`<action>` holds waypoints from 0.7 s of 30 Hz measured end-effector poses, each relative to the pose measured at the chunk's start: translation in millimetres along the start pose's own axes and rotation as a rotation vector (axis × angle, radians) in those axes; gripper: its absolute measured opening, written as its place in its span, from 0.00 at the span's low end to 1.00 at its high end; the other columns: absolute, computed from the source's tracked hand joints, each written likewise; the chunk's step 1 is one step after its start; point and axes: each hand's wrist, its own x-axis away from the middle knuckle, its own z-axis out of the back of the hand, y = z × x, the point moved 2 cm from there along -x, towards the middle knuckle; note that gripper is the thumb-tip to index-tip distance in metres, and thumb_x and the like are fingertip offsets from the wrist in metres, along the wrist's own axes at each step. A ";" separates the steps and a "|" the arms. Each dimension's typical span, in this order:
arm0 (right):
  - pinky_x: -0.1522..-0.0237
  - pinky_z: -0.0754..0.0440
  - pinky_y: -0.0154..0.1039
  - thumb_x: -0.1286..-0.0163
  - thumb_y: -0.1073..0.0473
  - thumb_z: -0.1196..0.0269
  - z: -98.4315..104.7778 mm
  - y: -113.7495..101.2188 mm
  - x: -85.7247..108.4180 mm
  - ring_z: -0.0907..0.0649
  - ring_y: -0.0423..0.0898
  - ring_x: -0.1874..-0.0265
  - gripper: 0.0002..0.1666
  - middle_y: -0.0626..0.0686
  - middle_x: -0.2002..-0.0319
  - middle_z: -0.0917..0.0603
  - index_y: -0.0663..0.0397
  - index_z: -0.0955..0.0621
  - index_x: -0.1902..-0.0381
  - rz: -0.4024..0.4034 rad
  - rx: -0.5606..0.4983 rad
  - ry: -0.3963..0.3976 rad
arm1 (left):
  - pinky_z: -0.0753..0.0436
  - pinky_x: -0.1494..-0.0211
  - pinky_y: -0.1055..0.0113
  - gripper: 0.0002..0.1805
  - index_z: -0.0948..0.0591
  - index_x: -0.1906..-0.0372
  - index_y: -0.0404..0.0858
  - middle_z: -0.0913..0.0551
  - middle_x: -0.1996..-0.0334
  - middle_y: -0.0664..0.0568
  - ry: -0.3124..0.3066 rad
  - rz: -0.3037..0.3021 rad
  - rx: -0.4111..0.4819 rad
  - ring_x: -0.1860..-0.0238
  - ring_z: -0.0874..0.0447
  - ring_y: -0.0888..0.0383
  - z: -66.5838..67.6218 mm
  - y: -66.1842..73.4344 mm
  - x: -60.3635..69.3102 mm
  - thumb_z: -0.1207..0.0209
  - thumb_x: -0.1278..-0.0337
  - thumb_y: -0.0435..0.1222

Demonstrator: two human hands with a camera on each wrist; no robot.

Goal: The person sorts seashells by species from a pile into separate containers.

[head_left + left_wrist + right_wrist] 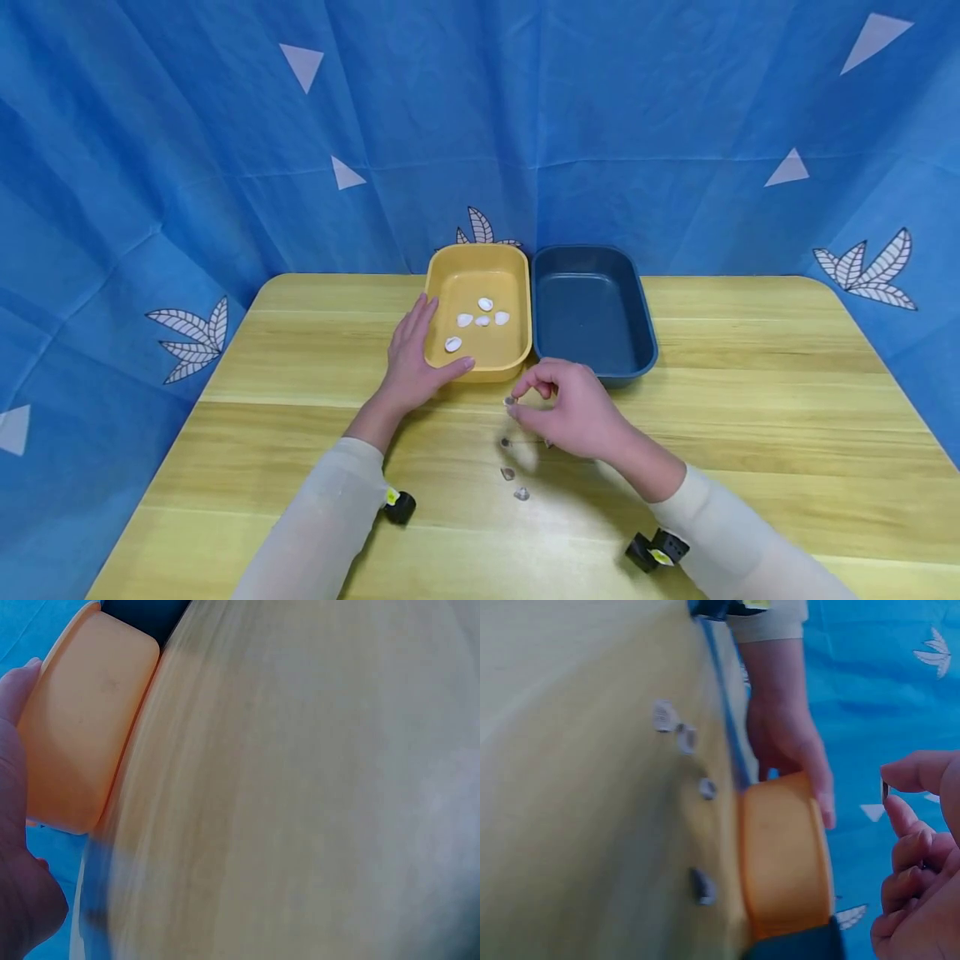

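Note:
My left hand (pixel 411 367) rests at the left side of the yellow tray (pixel 491 367), fingers extended along its outside and thumb over the front rim. Several white shells (pixel 502 317) lie inside this tray. Thumb and index finger of my right hand (pixel 581 412) pinch a small shell (pixel 509 402) above the table, just in front of the tray; the right wrist view shows this shell (pixel 885 787) edge-on. Below and beside that hand, several small dark or greyish shells (pixel 521 494) lie on the wood, one partly hidden by the hand.
A dark blue tray (pixel 649 358) stands against the yellow one's right side, with nothing visible inside. Both stand near the back edge of the wooden table (pixel 750 400). Behind them hangs a blue cloth (pixel 637 125) with white triangles and leaves.

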 end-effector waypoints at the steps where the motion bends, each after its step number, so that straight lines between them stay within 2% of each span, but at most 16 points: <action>1: 0.72 0.32 0.40 0.42 0.58 0.25 2.4 -2.4 -2.1 0.27 0.49 0.73 0.07 0.49 0.77 0.29 0.42 0.14 0.69 0.009 0.002 0.010 | 0.55 0.27 0.40 0.60 0.51 0.19 0.52 0.60 0.20 0.60 0.002 -0.001 -0.001 0.23 0.61 0.45 -0.1 -0.3 -0.1 0.31 0.53 0.62; 8: 0.72 0.32 0.41 0.41 0.58 0.25 19.4 -8.6 -20.6 0.26 0.51 0.72 0.06 0.48 0.76 0.27 0.47 0.14 0.68 0.037 0.032 0.065 | 0.54 0.27 0.40 0.60 0.51 0.19 0.53 0.61 0.20 0.62 0.004 -0.001 -0.001 0.23 0.62 0.47 -0.2 -1.5 -1.2 0.32 0.53 0.63; 21: 0.74 0.36 0.43 0.39 0.57 0.26 43.2 7.8 -51.8 0.30 0.48 0.75 0.07 0.52 0.76 0.28 0.52 0.13 0.66 0.009 0.105 0.165 | 0.56 0.27 0.41 0.60 0.51 0.19 0.53 0.60 0.20 0.61 0.005 -0.011 0.006 0.23 0.61 0.43 -1.2 -1.4 -0.6 0.31 0.54 0.62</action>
